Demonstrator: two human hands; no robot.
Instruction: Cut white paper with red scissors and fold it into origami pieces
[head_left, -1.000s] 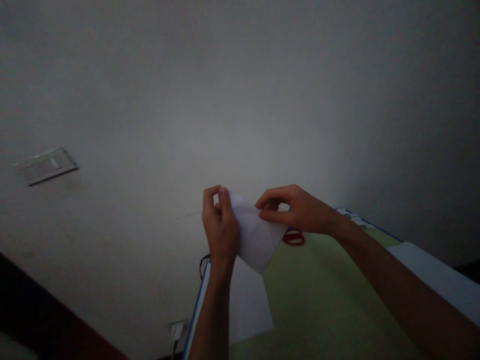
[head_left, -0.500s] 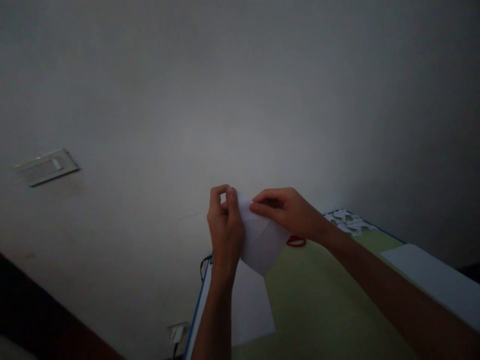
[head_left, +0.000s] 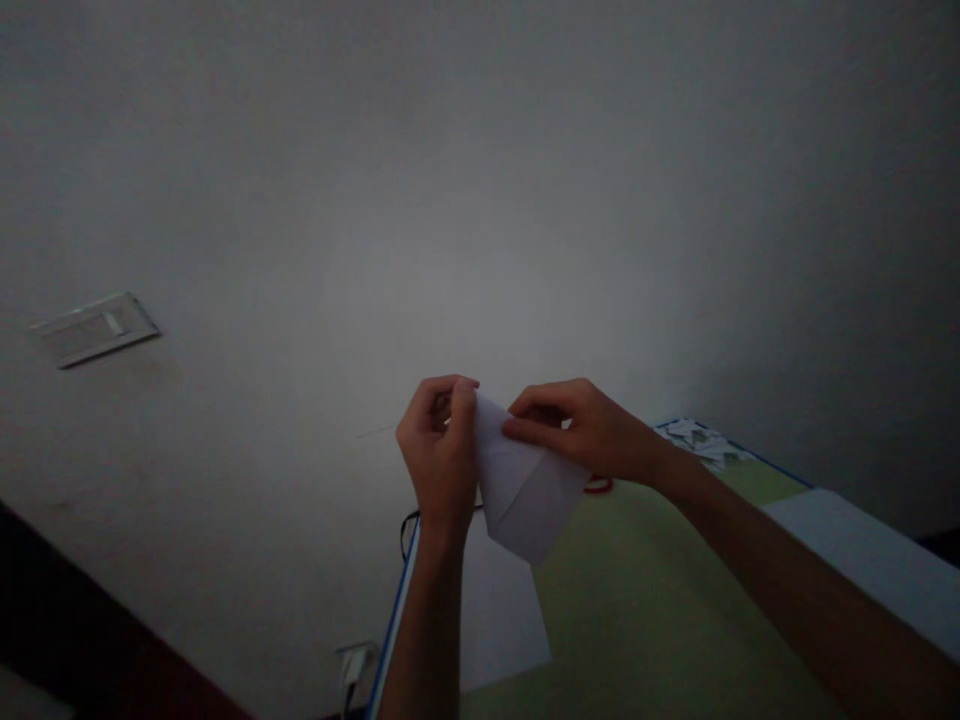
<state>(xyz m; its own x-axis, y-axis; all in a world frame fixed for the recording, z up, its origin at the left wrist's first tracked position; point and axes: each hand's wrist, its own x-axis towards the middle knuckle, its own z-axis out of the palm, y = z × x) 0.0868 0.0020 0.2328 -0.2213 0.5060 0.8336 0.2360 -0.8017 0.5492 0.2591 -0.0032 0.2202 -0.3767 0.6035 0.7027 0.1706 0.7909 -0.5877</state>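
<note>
Between my two hands a folded piece of white paper (head_left: 525, 500) is held up above the table, a diagonal crease showing across it. My left hand (head_left: 442, 440) pinches its upper left corner, thumb and bent fingers closed together. On the paper's upper right edge my right hand (head_left: 577, 425) has its thumb in front and fingers behind, also closed. Behind and below the held piece lies a white paper sheet (head_left: 502, 620), partly covered by my left forearm. Red handles (head_left: 598, 486), likely of scissors, peek out under my right hand; the rest is hidden.
The green table (head_left: 637, 600) has a blue edge and stands against a grey wall (head_left: 480, 200). Paper scraps (head_left: 701, 443) lie at its far corner, and white paper (head_left: 862, 560) on the right. A plugged-in socket (head_left: 355, 665) and a switch plate (head_left: 97, 330) are on the left.
The left hand has shifted slightly left and tilted, and the folded paper has turned a little, showing its crease more plainly. The right hand has slid slightly right. Both still grip the paper.
</note>
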